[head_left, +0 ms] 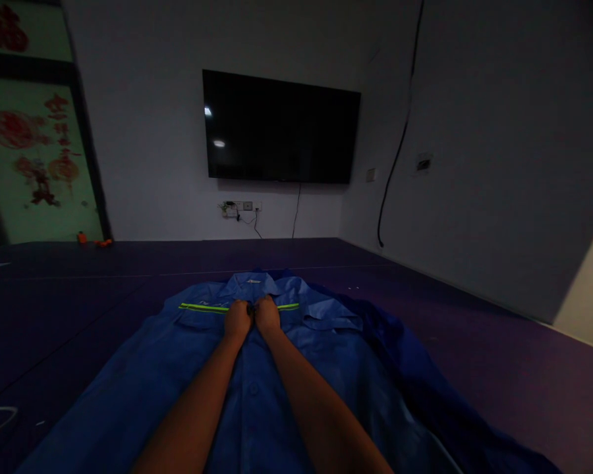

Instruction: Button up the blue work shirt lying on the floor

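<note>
A blue short-sleeved work shirt (pixel 197 355) lies spread out face up, its collar pointing away from me. A bright yellow-green stripe crosses its chest, and buttons run down the front. My left hand (pixel 238 319) and my right hand (pixel 267 316) meet at the shirt's front opening, just below the collar. Both have their fingers closed on the front edges. Something small and dark shows between the fingertips; I cannot make out what it is. Under the shirt's right side is darker blue cloth (pixel 400 342).
The purple floor (pixel 474 322) reaches to the walls. A television (pixel 281 128) hangs on the far wall, above sockets (pixel 247 206) with cables. A black cable (pixel 398 155) dangles on the right. Small orange objects (pixel 82 237) are by the glass door (pixel 34 151). A white cord (pixel 4 409) lies at left.
</note>
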`<state>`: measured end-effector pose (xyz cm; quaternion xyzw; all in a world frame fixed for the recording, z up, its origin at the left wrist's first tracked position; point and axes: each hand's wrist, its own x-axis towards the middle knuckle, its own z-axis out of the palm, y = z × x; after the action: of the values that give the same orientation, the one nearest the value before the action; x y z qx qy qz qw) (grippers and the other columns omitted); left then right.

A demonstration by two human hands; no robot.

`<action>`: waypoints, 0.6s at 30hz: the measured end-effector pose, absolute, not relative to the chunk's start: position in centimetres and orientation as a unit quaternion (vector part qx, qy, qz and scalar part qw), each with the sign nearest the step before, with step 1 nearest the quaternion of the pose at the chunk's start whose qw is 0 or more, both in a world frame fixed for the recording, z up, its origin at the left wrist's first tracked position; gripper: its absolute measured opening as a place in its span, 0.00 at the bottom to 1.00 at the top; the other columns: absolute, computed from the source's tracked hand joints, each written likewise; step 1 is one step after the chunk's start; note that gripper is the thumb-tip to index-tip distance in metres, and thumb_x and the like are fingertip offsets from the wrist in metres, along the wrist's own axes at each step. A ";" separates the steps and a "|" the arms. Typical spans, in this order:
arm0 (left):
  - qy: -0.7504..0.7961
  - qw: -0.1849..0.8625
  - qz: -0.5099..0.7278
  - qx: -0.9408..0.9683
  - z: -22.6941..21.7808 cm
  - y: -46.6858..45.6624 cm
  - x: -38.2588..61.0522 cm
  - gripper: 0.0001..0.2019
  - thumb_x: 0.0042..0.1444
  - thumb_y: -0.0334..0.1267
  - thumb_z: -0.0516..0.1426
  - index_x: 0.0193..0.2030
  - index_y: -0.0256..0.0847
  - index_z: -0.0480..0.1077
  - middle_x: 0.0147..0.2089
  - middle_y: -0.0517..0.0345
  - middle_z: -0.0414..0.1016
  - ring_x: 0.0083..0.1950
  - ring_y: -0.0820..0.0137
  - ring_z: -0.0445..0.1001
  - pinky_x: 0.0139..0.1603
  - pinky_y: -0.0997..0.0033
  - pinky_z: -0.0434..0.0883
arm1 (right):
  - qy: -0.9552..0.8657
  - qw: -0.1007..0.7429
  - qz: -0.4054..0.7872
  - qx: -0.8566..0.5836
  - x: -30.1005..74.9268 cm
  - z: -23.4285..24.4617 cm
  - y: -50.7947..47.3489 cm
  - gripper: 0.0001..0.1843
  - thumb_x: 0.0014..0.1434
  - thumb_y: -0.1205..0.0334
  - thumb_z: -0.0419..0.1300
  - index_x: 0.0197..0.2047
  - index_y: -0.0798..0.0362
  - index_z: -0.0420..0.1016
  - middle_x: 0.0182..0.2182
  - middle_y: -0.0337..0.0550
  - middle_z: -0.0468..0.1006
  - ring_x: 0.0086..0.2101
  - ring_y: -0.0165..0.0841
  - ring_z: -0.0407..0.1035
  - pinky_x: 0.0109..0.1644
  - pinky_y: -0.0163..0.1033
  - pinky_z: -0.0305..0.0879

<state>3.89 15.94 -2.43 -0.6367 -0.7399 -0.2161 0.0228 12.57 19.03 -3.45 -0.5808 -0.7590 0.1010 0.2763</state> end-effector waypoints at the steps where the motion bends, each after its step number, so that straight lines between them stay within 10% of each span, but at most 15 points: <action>1: -0.742 0.024 -0.209 -0.637 -2.4 15.9 4.0 0.11 0.54 0.32 0.48 0.37 0.35 0.71 0.40 0.47 0.72 0.43 0.67 0.71 0.39 0.74 0.64 | -0.760 0.276 0.100 -0.580 12.5 -3.5 19.1 0.14 0.54 0.75 0.49 0.39 0.59 0.74 0.41 0.53 0.71 0.35 0.31 0.70 0.40 0.32 0.62; 18: -0.750 0.010 -0.204 -0.630 -2.5 16.1 4.4 0.12 0.54 0.26 0.46 0.40 0.33 0.68 0.44 0.46 0.70 0.44 0.67 0.71 0.43 0.74 0.65 | -0.767 0.273 0.090 -0.574 12.4 -3.5 18.8 0.16 0.52 0.79 0.49 0.41 0.62 0.71 0.41 0.56 0.71 0.38 0.33 0.69 0.41 0.33 0.62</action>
<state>4.42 16.08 -2.48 -0.6297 -0.7496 -0.2035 0.0103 12.39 18.79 -3.51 -0.5739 -0.7669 0.0905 0.2725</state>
